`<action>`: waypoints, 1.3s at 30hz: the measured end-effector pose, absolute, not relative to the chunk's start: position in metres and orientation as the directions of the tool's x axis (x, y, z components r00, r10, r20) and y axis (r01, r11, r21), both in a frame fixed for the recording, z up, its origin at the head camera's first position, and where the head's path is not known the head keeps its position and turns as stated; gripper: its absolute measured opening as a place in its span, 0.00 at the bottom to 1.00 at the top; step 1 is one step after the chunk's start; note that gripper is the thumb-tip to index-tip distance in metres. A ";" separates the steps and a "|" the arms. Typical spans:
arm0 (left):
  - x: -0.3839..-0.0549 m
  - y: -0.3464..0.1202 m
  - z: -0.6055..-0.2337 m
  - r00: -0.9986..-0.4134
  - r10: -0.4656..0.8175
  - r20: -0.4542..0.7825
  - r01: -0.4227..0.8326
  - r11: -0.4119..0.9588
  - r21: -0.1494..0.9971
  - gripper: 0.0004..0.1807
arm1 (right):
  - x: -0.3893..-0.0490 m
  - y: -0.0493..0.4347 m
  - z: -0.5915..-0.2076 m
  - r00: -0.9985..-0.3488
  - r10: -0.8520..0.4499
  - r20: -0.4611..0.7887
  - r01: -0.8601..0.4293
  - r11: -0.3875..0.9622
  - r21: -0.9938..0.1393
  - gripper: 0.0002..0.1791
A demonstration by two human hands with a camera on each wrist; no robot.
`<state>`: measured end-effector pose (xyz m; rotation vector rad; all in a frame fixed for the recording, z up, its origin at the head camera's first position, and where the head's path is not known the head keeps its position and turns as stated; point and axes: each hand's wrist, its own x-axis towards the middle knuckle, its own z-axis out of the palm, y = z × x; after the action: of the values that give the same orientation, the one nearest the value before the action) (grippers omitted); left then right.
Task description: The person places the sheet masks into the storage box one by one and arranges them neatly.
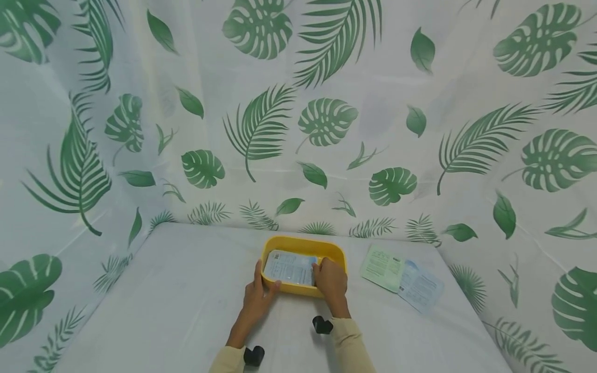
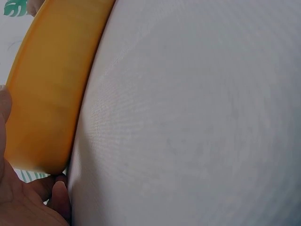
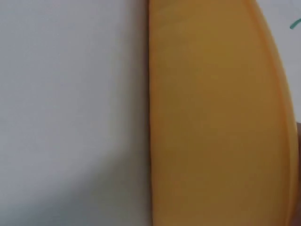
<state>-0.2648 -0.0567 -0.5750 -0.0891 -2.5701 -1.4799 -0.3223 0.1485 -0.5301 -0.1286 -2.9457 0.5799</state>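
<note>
A shallow yellow plastic bin (image 1: 293, 288) with rounded corners sits on the white-covered table. Inside it lies a flat, pale blue printed packet (image 1: 289, 267), glossy at its edges. My left hand (image 1: 256, 299) holds the bin at its near left corner, thumb on the front rim and fingers along the left side. In the left wrist view, fingertips (image 2: 60, 197) show low at the corner of the bin's wall. My right hand (image 1: 332, 280) reaches into the bin's right end, fingers curled and thumb pinching the packet's right edge. The bin wall (image 3: 216, 113) hides most of this hand in the right wrist view.
To the bin's right lie a pale green printed packet (image 1: 382, 268) and a pale blue one (image 1: 421, 285), overlapping slightly. White cloth with green leaf prints (image 1: 326, 122) hangs behind and at both sides of the table (image 1: 186, 305).
</note>
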 end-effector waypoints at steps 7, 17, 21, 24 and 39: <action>-0.266 -0.057 -0.572 -0.978 -0.037 0.204 0.159 0.502 0.851 0.47 | -0.325 0.149 -0.528 -0.991 0.047 0.122 -0.001 0.931 -0.365 0.17; -0.266 -0.057 -0.572 -0.969 -0.029 0.247 0.194 0.529 0.826 0.46 | -0.325 0.151 -0.529 -0.996 0.021 0.085 -0.011 0.932 -0.362 0.22; -0.265 -0.057 -0.570 -0.971 -0.024 0.237 0.190 0.523 0.831 0.46 | -0.324 0.151 -0.529 -0.996 0.034 0.079 0.002 0.928 -0.372 0.20; -0.264 -0.057 -0.570 -0.974 -0.025 0.226 0.181 0.521 0.834 0.47 | -0.324 0.151 -0.530 -0.996 0.023 0.084 -0.009 0.929 -0.369 0.17; -0.262 -0.056 -0.570 -0.977 -0.025 0.214 0.169 0.525 0.834 0.47 | -0.319 0.149 -0.528 -0.987 0.072 0.143 0.008 0.913 -0.407 0.18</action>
<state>-0.2617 -0.0562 -0.5700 -0.1226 -2.5644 -1.4356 -0.3190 0.1492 -0.5279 -0.0611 -2.9207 0.6200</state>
